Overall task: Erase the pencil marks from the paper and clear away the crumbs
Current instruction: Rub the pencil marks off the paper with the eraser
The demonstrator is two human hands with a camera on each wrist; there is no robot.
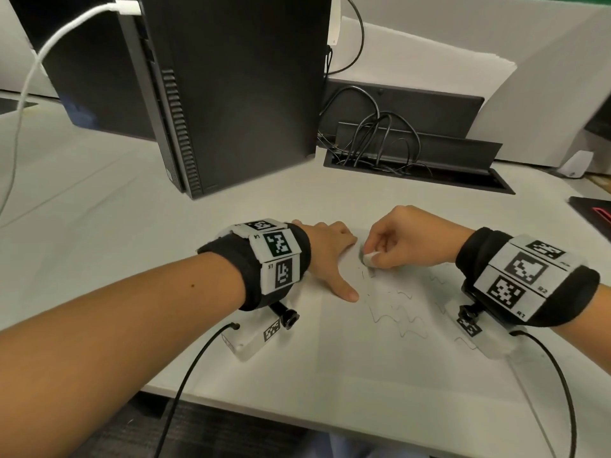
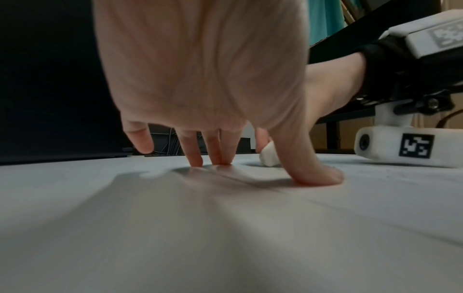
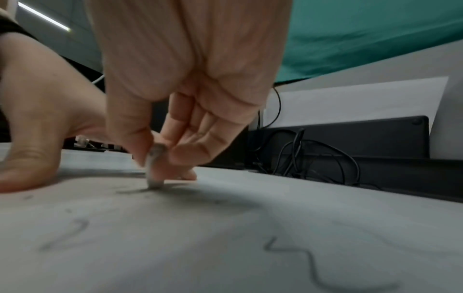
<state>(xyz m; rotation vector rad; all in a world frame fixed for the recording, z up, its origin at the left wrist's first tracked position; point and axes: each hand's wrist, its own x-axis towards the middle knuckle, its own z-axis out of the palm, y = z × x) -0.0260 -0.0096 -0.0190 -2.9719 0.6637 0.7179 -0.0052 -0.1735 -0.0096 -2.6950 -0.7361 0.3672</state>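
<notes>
The left forearm (image 1: 115,309) fills the near corner of the head view, its wrist wrapped in a black band with printed markers, a camera block (image 1: 254,335) slung under it and a cable dropping off the desk edge. The left hand (image 1: 325,256) lies flat on the paper (image 1: 380,355), fingers straight and spread, thumb out toward the marks; from its own wrist camera the fingertips (image 2: 195,160) and thumb press the sheet, which wrinkles a little under them. The right hand (image 1: 410,239) has its fingers curled, pinching a small white eraser (image 1: 370,258) between thumb and fingertips, its lower end down on the paper just beside the left fingers. In the right wrist view the eraser (image 3: 155,168) is blurred and grey at the tip, half hidden by the fingers. Wavy pencil lines (image 1: 400,319) run across the sheet between the wrists; the ones on the right are partly covered by the right wrist band. Any crumbs are too small to make out. The paper's edges barely show against the pale desk (image 1: 99,200). Behind stand a black computer tower (image 1: 231,94) and a cable tray (image 1: 413,166) full of tangled black leads
</notes>
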